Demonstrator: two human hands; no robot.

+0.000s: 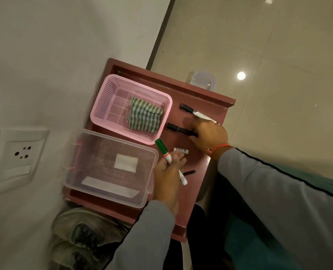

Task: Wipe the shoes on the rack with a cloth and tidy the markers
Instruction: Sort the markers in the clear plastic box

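With the green-capped white marker (pixel 165 154) pinched in the left hand (pixel 167 172), the black marker (pixel 178 129) gripped by the right hand (pixel 208 136) is best lifted level.

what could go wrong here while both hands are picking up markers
The left hand pinches the green marker loosely, so it may slip. The right hand, grabbing one black marker, could knock the other black marker toward the rack top edge.
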